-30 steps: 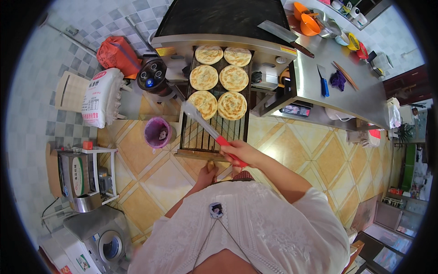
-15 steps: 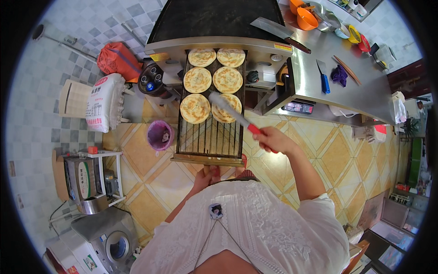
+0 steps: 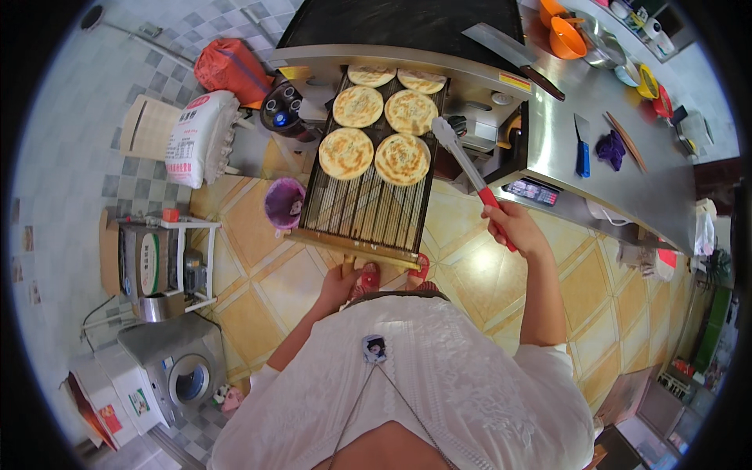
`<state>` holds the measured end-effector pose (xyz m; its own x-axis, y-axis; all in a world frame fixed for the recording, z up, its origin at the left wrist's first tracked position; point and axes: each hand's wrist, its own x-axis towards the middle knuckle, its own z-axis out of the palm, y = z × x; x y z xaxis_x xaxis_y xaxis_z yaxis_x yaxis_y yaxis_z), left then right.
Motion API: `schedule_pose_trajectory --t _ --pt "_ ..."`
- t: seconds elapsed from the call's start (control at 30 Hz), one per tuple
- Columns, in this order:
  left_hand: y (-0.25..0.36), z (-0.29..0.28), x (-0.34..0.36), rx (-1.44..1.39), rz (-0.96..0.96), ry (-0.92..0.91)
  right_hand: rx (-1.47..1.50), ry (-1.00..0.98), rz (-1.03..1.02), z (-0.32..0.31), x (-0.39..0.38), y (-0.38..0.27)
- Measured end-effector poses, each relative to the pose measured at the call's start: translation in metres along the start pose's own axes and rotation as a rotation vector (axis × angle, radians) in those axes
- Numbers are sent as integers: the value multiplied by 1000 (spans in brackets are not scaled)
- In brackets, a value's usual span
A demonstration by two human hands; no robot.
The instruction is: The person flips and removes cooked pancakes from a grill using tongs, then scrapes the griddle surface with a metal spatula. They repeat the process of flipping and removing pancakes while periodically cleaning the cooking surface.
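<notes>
My right hand is closed round the red handle of metal tongs, raised beside the rack's right side with their tips near a middle flatbread. My left hand grips the wooden handle at the front of the pulled-out wire rack. Several round, browned flatbreads lie on the rack in pairs, the farthest partly hidden under the front of the steel oven, which has a black top.
A purple-lined bin stands left of the rack, near a black round appliance and white sack. To the right, a steel counter bears a large cleaver, scraper, purple cloth and bowls.
My right hand has moved right with the tongs, away from over the front flatbreads to the rack's side. My left hand stays at the handle. The view has shifted slightly.
</notes>
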<state>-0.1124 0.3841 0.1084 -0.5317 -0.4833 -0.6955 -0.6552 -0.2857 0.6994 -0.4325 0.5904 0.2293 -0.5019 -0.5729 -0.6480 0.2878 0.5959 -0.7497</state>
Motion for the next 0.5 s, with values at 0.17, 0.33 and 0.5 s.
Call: schedule_pose_trajectory --t 0.17,0.33,0.5 --pt "27 10 15 -28 44 -10 30 -29 -19 -7 -6 18" --pt "54 13 33 -109 55 -16 46 -74 6 3 -8 12" --pt "73 10 62 -152 29 -33 -14 -112 21 17 -8 -12"
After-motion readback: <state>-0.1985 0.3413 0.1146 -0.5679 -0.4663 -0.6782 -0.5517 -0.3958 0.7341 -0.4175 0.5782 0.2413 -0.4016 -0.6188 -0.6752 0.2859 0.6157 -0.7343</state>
